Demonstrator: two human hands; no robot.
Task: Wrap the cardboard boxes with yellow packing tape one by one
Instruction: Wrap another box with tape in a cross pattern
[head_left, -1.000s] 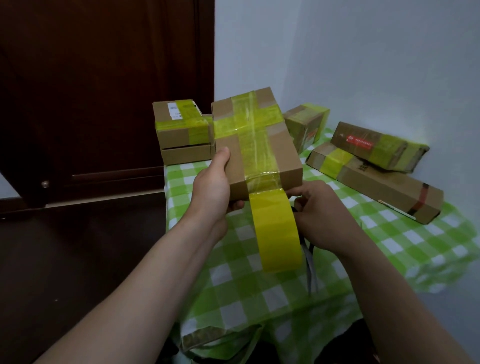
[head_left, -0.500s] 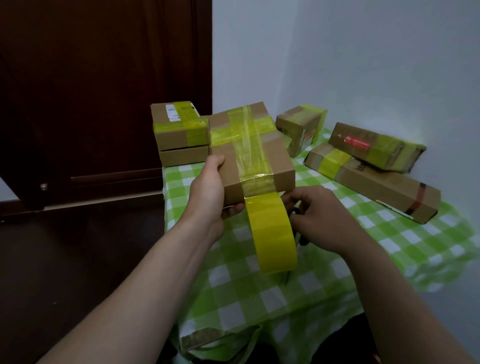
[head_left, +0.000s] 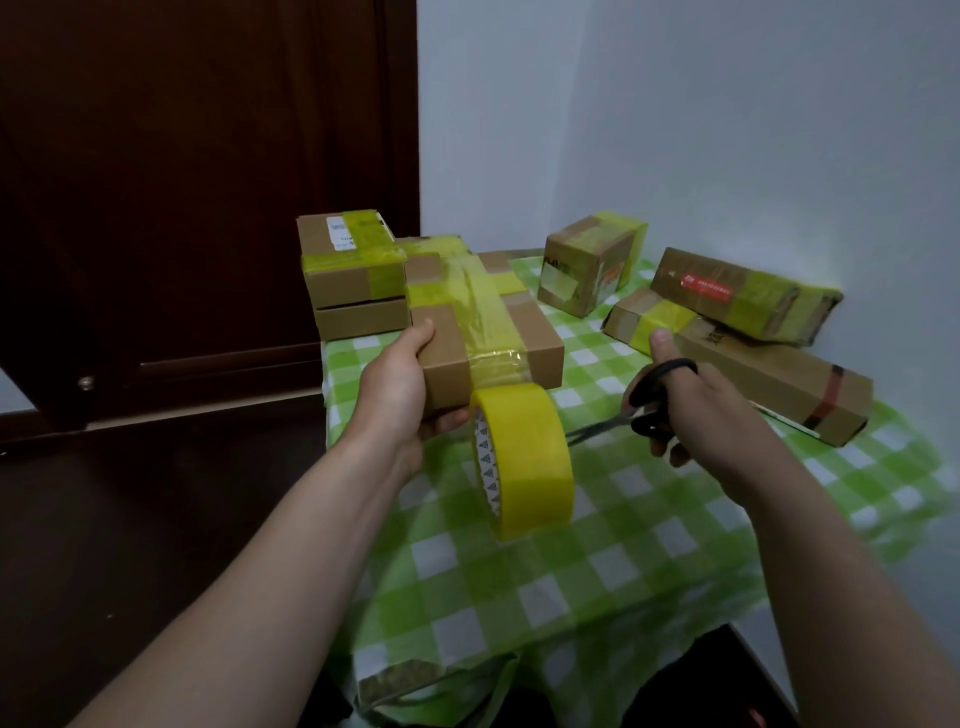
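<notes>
Since the tape roll (head_left: 524, 462) hangs unsupported, a fall is risked;
the box (head_left: 498, 358) is gripped by the left hand (head_left: 400, 384), scissors (head_left: 657, 402) clasped by the right hand (head_left: 711, 421); it is freed once cut.

Two bare forearms (head_left: 270, 561), uncovered wrists (head_left: 374, 441)

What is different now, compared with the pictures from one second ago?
The right hand has drawn away to the right from the tape roll, bringing the black scissors into plain view, blades pointing left toward the roll. The held box has tipped from steeply tilted to nearly flat. Unchanged: the left hand grips the box's left side, the roll hangs from it uncut, and the other taped boxes lie on the checked cloth.
</notes>
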